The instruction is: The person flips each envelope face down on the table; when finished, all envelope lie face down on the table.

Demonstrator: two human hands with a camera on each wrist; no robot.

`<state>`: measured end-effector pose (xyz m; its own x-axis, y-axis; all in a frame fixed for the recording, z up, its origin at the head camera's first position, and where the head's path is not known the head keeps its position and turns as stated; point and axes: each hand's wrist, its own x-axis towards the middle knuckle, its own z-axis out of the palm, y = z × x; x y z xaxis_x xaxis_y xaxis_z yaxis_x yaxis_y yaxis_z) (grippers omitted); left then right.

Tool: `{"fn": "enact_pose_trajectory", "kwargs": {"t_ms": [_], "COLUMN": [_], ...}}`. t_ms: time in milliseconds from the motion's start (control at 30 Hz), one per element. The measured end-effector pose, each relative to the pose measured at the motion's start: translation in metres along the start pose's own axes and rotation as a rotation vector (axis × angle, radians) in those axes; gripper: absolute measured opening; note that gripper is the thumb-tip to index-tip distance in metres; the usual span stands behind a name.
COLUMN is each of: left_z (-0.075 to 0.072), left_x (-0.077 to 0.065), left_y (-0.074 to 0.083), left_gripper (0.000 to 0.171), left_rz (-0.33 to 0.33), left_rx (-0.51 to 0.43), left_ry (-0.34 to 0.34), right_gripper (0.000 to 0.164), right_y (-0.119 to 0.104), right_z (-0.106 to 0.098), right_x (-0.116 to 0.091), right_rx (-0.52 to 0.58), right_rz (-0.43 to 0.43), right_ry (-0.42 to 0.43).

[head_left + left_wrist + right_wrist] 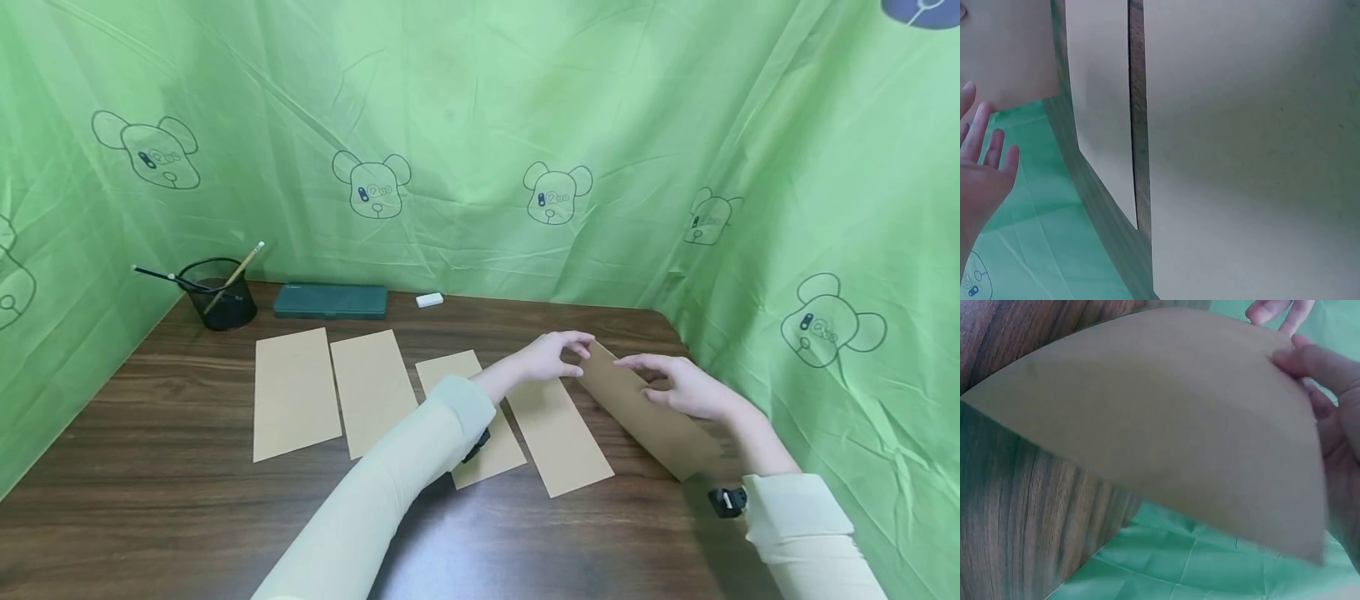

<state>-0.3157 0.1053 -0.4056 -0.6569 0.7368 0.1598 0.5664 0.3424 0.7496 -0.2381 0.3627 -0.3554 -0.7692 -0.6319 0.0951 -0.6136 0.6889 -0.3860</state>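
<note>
My right hand (686, 387) pinches a brown paper sheet (637, 408) near its far right edge, thumb on the near face. In the right wrist view the same sheet (1160, 419) is raised off the table and bows in a curve. The left hand (547, 356) is at the sheet's far left corner, with fingers spread and fairly straight in the left wrist view. Its fingertips come close to the sheet's edge; whether they touch is hard to tell. Under the left forearm lie a brown sheet (566, 442) and another sheet (487, 454), partly covered by the arm.
Two more brown sheets, a left one (292, 396) and a second one (371, 387), lie flat on the dark wooden table (150, 500). Along the back stand a black mesh pen cup (228, 308) with pencils, a green case (330, 302) and a white eraser (429, 300). Green curtain (465, 125) surrounds the table.
</note>
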Motion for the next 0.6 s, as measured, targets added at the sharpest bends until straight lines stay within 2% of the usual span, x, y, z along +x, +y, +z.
{"fn": "enact_pose_trajectory", "kwargs": {"t_ms": [133, 333, 400, 600], "left_z": [0.001, 0.005, 0.007, 0.013], "left_x": [0.0, -0.003, -0.005, -0.018], "left_y": [0.0, -0.008, -0.01, -0.013], "left_gripper": [0.069, 0.069, 0.07, 0.07], "left_rz": [0.01, 0.04, 0.041, -0.028], "left_rx": [0.007, 0.101, 0.126, 0.226], "left_ry": [-0.023, -0.087, -0.106, -0.148], "right_gripper": [0.05, 0.047, 0.047, 0.045], "right_y": [0.0, 0.003, 0.005, 0.017], "right_z": [0.003, 0.004, 0.004, 0.009], "right_x": [0.001, -0.001, -0.002, -0.007], "right_rx": [-0.079, -0.108, -0.102, -0.013], "right_rz": [0.026, 0.117, 0.15, 0.222], "right_ry": [0.063, 0.097, 0.094, 0.079]}}
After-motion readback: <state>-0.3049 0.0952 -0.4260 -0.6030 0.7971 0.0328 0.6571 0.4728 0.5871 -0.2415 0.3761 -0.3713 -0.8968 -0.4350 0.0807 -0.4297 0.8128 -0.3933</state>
